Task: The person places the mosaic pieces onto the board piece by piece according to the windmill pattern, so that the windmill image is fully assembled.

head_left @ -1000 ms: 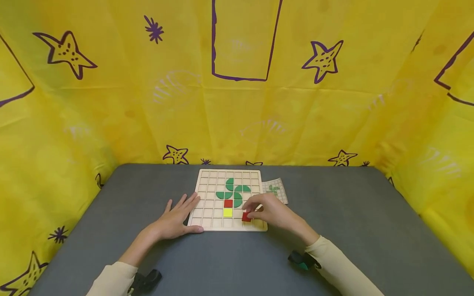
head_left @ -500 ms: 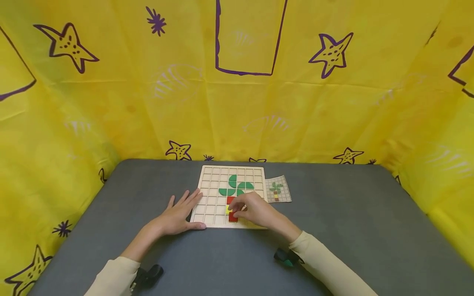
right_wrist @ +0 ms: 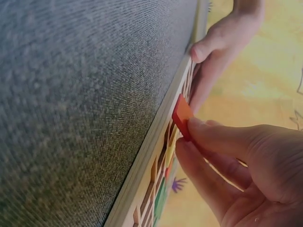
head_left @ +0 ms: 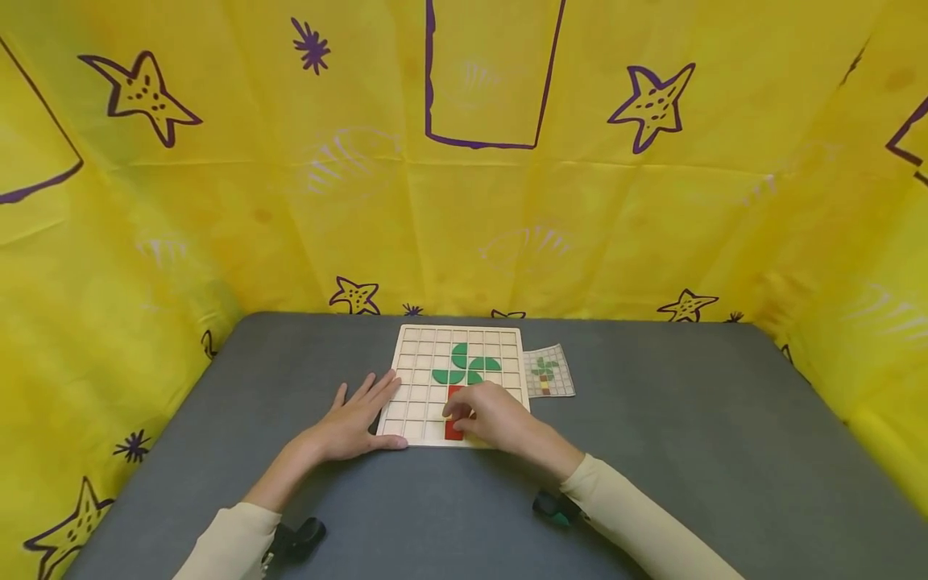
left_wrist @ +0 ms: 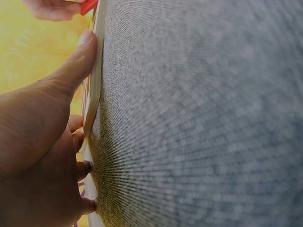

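My right hand (head_left: 495, 420) pinches a red square tile (head_left: 453, 432) between thumb and fingers, low on the wooden grid board (head_left: 415, 409). The right wrist view shows this tile (right_wrist: 182, 116) tilted against the board face. Another red tile (head_left: 455, 391) lies higher in the same column. A yellow tile (right_wrist: 169, 155) between them is mostly hidden by my hand in the head view. Green quarter-round pieces (head_left: 460, 355) form a pinwheel above. My left hand (head_left: 354, 424) lies with fingers spread on the board's left side, its thumb (left_wrist: 81, 59) at the front edge.
A pattern card (head_left: 560, 382) with a small printed grid lies against the board's right side, showing a green pinwheel over a coloured stem. The grey table (head_left: 652, 403) extends around the board. A yellow patterned cloth (head_left: 362, 209) hangs behind it and at both sides.
My right hand has carried the red tile leftward across the board to below the yellow tile, then slightly toward the front edge. The left hand stays in place. The head view has shifted slightly.
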Demonstrator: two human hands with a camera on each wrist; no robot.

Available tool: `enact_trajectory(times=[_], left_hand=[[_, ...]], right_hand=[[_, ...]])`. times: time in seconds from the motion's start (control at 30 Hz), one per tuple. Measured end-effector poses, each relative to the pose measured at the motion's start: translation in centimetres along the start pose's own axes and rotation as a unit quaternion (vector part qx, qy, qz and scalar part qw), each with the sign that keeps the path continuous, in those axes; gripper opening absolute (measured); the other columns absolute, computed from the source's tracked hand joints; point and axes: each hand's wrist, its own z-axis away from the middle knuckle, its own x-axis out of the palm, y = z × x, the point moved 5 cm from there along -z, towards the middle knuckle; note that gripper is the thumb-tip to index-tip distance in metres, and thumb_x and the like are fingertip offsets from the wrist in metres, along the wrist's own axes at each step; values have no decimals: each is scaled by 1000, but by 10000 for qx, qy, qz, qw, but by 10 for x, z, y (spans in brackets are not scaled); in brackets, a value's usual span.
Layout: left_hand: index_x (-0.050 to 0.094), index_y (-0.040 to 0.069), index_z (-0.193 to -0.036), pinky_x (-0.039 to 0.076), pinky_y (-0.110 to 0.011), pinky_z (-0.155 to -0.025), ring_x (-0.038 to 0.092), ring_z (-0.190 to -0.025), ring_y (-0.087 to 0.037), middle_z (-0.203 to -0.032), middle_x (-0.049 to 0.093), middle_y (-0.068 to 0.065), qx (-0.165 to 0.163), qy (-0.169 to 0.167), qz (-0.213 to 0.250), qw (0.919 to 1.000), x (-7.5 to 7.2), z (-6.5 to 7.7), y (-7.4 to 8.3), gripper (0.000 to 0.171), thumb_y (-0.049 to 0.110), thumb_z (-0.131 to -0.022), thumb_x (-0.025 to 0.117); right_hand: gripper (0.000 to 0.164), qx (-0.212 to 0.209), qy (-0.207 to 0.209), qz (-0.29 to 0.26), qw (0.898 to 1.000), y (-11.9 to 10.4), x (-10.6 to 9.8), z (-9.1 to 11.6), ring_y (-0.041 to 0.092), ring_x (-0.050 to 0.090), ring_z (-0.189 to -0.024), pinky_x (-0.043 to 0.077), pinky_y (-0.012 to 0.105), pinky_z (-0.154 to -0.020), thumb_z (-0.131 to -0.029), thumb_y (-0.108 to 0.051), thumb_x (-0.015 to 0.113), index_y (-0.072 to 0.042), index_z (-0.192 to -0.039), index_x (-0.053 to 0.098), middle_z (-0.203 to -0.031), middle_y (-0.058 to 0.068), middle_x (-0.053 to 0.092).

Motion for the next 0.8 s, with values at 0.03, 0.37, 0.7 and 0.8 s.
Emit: enact_trajectory(times=[0.03, 0.37, 0.7, 0.8], left_hand=[[23, 7, -156, -3, -70, -109, 8, -147, -44, -163, 14, -13, -9, -7, 6, 10000, 1, 0, 0, 101, 59, -82, 69], [24, 8, -156, -3, -70, -109, 7, -147, -44, -163, 14, -12, -99, -4, -4, 10000, 3, -2, -3, 102, 59, -81, 71], [23, 9, -156, -4, -70, -109, 7, -148, -43, -164, 13, -11, -67, 18, -28, 10000, 3, -3, -4, 102, 60, -81, 70], [23, 9, -156, -4, -70, -109, 7, -148, -43, -164, 13, -11, -80, 17, -9, 10000, 3, -2, -4, 102, 59, -81, 70]], right_hand=[[13, 30, 32, 36, 10000, 0, 0, 0, 6, 64, -74, 52, 20, -70, -82, -2, 77, -5, -95, 75, -83, 0, 72], [12, 54, 65, 48, 10000, 0, 3, 2, 6, 65, -75, 52, 21, -71, -81, 0, 77, -6, -92, 75, -82, 0, 73], [16, -11, -60, 209, 9998, -1, 1, 2, 7, 68, -81, 54, 22, -76, -82, -1, 77, -5, -97, 76, -88, 0, 74], [16, -20, -69, 201, 9998, -1, 0, 3, 7, 67, -81, 54, 22, -76, -82, -1, 76, -5, -98, 76, -88, 0, 74]])
